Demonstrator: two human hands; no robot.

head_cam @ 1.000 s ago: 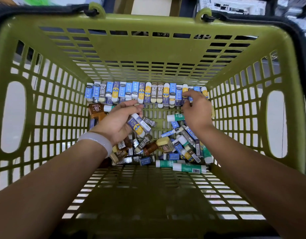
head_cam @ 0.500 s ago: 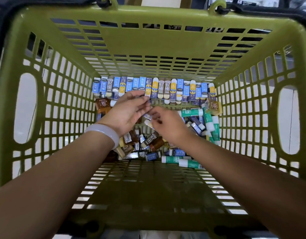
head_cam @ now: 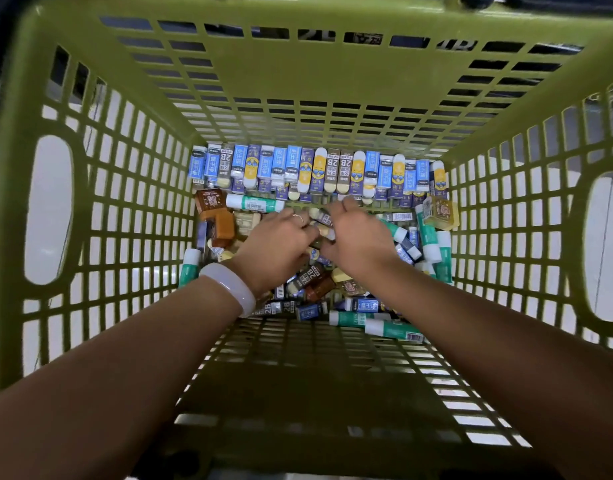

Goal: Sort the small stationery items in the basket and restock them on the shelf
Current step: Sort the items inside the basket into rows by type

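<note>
A green plastic basket (head_cam: 90, 202) holds small stationery. A tidy row of blue, yellow and 2B erasers (head_cam: 319, 174) stands against its far wall. In front lies a loose pile of erasers (head_cam: 312, 282), green-and-white glue sticks (head_cam: 377, 323) and brown erasers (head_cam: 218, 220). My left hand (head_cam: 277, 247), with a white bangle on the wrist, curls its fingers round a few small erasers (head_cam: 323, 226) above the pile. My right hand (head_cam: 360, 240) meets it fingertip to fingertip and pinches one of those erasers. The fingertips are partly hidden.
More glue sticks (head_cam: 433, 244) lean along the right wall, one (head_cam: 255, 203) lies below the row and another (head_cam: 189, 268) stands at the left wall. A yellow packet (head_cam: 442, 213) sits in the far right corner. The near half of the basket floor (head_cam: 298, 393) is bare.
My right hand left the right end of the row and came to my left hand at the middle. The camera moved closer into the basket.
</note>
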